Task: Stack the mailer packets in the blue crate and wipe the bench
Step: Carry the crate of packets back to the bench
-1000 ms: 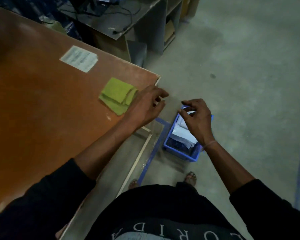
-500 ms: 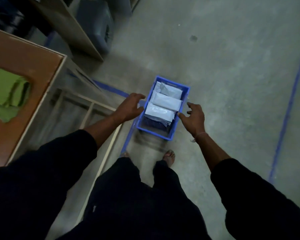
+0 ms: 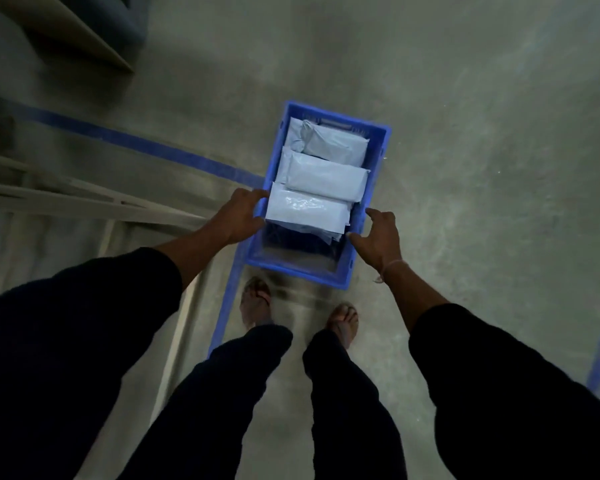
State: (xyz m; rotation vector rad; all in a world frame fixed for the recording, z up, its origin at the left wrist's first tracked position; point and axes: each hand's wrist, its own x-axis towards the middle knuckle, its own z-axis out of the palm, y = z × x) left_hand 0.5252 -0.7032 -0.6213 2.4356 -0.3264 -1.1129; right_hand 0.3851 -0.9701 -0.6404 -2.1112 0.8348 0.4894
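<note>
Blue floor tape (image 3: pixel 174 152) at 9 o'clock of blue crate (image 3: pixel 378 188) | crate holds white mailer packets (image 3: pixel 326 176) | left hand (image 3: pixel 238 216) curls over left rim | right hand (image 3: pixel 378 237) spread at right rim.

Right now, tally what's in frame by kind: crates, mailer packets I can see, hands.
Blue crate: 1
Mailer packets visible on top: 3, far, middle, near; more edges show beneath, count unclear
Hands: 2, left hand at the crate's left wall, right hand by its right wall
Total: 6

Blue crate (image 3: pixel 374 188) on concrete floor, pale grey mailer packets (image 3: pixel 326 178) lying flat, overlapping inside
</note>
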